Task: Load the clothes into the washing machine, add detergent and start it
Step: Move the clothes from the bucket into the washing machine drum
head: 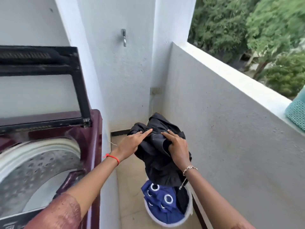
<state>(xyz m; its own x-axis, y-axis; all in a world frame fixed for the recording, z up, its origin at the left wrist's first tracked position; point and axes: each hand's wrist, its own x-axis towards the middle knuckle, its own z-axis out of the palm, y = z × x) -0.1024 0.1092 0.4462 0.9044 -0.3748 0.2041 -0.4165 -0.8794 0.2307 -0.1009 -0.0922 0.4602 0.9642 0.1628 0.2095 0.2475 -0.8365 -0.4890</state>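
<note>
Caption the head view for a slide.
Both hands, left and right, lift a black garment from the white basket beside the open maroon top-loading washer.

Soft daylight, motion blur, warped edges

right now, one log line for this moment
step: loading | both hands hold black garment above basket | washer lid open

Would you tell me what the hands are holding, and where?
Both hands, left hand and right hand, grip a bunched black garment near its top, above the basket.
</note>
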